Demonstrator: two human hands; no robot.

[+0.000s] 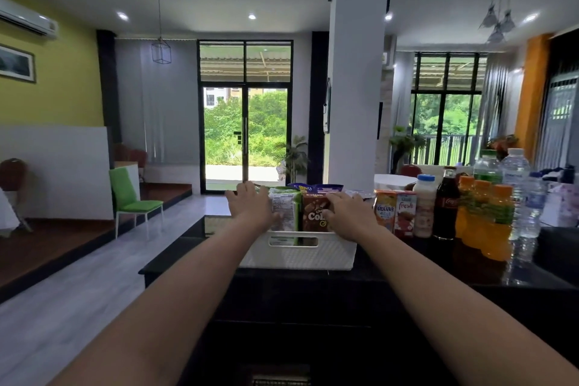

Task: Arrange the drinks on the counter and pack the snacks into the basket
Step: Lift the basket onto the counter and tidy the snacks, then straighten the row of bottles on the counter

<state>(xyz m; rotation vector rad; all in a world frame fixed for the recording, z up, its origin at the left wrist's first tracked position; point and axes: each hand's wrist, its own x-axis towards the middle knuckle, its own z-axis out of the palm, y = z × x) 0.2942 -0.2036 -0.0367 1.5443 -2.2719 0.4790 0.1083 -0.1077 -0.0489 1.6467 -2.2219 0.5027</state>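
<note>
Head view shows snacks being packed: the left hand (250, 205) lies flat on the green snack pack (286, 208), the right hand (347, 215) holds the brown snack box (313, 218) in the white basket (300, 257), and next they probably need tucking down.

A green chair (131, 197) stands on the grey floor (78, 307) left of a white pillar (355, 72). Behind, a glass door (246, 116) shows greenery, a potted palm (293, 157) just beside it. An air conditioner (28, 20) hangs on the yellow wall (62, 81) above a framed picture (15, 63).

Left hand (250, 205), right hand (347, 215) outstretched (palms down).
</note>
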